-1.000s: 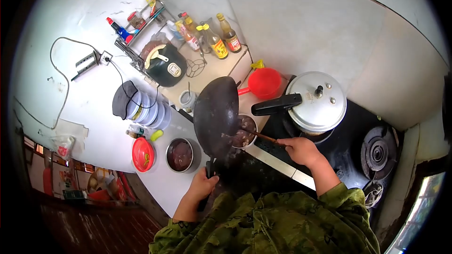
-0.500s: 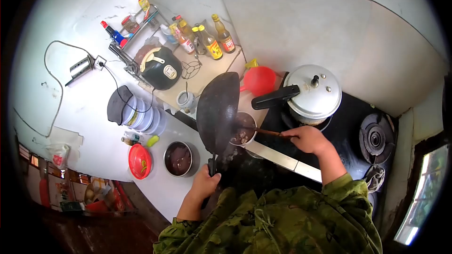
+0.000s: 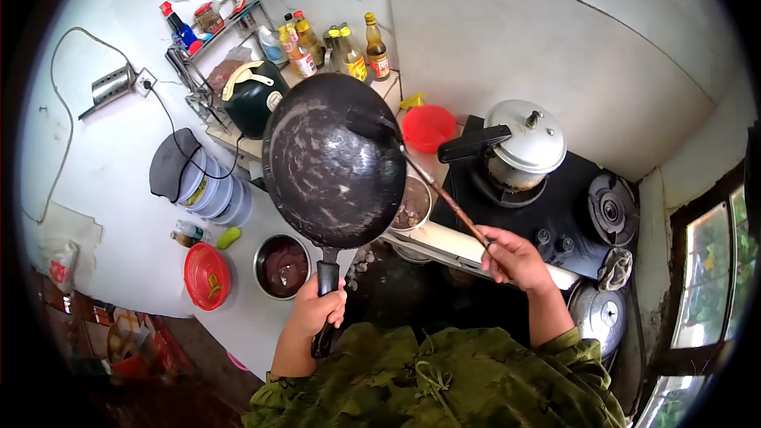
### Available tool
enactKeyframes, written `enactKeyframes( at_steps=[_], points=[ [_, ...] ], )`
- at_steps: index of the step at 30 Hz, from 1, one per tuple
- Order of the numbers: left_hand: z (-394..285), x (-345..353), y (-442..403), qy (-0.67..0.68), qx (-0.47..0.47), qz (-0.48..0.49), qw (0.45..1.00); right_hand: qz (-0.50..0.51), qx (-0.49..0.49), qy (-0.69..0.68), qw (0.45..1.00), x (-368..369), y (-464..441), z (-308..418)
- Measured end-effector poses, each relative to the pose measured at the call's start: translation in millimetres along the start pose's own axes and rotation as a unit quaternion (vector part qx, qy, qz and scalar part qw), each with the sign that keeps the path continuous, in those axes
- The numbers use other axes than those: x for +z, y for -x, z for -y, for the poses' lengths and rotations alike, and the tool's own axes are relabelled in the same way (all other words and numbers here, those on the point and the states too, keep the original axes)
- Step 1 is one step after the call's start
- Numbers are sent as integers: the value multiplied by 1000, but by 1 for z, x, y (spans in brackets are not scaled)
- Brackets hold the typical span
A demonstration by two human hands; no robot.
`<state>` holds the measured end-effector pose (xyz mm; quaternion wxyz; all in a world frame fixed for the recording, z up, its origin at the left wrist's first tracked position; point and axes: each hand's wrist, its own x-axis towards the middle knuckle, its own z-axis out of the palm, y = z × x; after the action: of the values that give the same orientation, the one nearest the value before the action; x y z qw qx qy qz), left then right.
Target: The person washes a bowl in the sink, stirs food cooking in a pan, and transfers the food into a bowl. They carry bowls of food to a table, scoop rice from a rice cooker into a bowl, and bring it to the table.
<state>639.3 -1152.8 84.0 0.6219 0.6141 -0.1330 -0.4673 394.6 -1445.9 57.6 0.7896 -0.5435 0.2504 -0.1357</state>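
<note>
My left hand [image 3: 314,309] is wrapped round the black handle of a wok [image 3: 333,174], which is raised and tilted so its dark, streaked inside faces me. In my right hand [image 3: 517,258] is the wooden handle of a spatula [image 3: 450,201]; its dark head lies against the wok's upper right inside. Partly hidden behind the wok, a bowl [image 3: 429,218] holds brownish chunks in liquid. Left of the wok handle stands a steel pot [image 3: 260,276] with dark red, wet pieces in it.
A pressure cooker [image 3: 533,143] sits on the black stove [image 3: 583,190], its handle pointing left. Nearby are a red plastic ladle or bowl [image 3: 428,128], a red basket [image 3: 190,276], stacked tubs [image 3: 222,200], a rice cooker [image 3: 250,115] and several sauce bottles [image 3: 376,51].
The wok has turned from edge-on over the bowl to facing me, and has shifted left. The spatula has come out of the bowl area and up against the wok. My right hand is slightly lower.
</note>
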Motion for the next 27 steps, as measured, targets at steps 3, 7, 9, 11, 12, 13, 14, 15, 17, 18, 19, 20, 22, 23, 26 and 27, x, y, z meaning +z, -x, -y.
enactKeyframes(
  at_steps=[3,7,9,11,12,13,14,15,17,18,19,20,22,23,26,27],
  points=[
    [-3,-2,14,101,-47,96,989,24,54,-58,997,23,18,19],
    [4,18,10,177,-90,253,947,109,-43,-177,977,20,53,38],
    [8,45,0,201,-116,328,916,37,-57,-214,975,-11,84,34],
    [10,82,-14,198,-143,403,882,-10,-116,-276,954,-60,115,1],
    [5,95,-20,195,-161,429,867,-26,-137,-305,942,-68,131,-6],
    [3,121,-25,174,-187,440,861,-90,-117,-257,955,-91,154,-21],
    [0,149,-30,175,-209,466,842,-151,-96,-210,961,-107,173,-36],
    [-4,178,-37,160,-222,494,825,-223,-52,-161,960,-115,189,-51],
    [-3,235,-57,133,-247,545,790,-303,-1,-135,943,-125,218,-86],
    [5,262,-71,121,-257,568,772,-311,3,-156,937,-127,232,-104],
    [11,289,-82,107,-272,555,779,-319,28,-148,936,-124,242,-116],
    [21,317,-95,75,-271,564,776,-327,53,-140,933,-119,250,-126],
    [51,372,-124,70,-300,581,753,-322,82,-142,933,-113,264,-144],
    [65,398,-134,64,-299,579,756,-325,96,-152,928,-108,268,-145],
    [104,457,-163,37,-285,587,757,-320,135,-193,918,-99,279,-146],
    [116,470,-170,49,-291,598,745,-327,127,-182,919,-98,284,-152]
  ],
)
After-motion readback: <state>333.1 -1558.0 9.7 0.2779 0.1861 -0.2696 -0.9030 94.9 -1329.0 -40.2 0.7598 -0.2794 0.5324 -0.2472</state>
